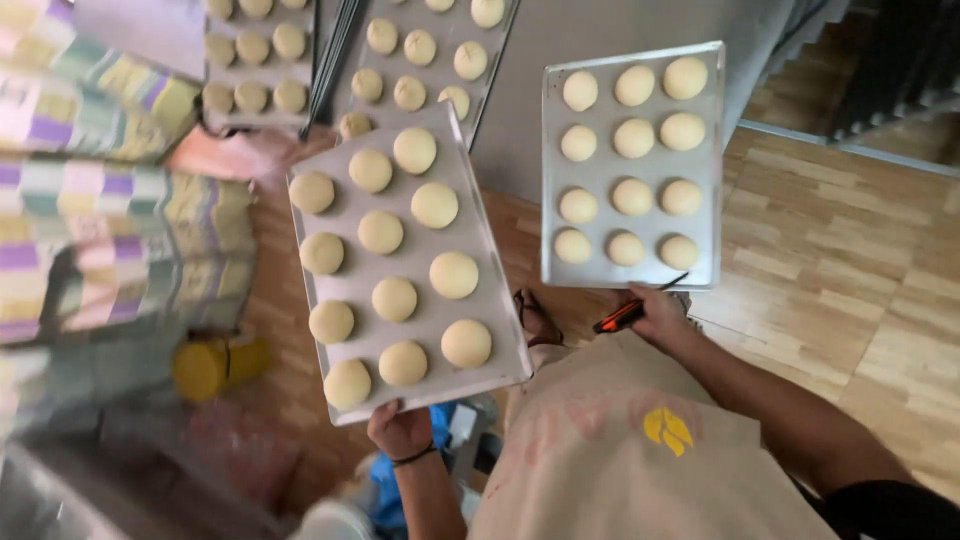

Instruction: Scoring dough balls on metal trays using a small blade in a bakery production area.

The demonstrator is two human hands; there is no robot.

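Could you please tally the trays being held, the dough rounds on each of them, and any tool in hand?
Held metal trays: 2 (left tray, right tray)
Dough rounds on left tray: 12
Dough rounds on right tray: 12
Orange-handled tool: 1
Total: 27

Gap between my two held trays (405, 260) (630, 165) is narrow but open over the desk (600, 30); co-worker's sleeve (90, 150) blocks far left; wood floor (850, 260) right is open.
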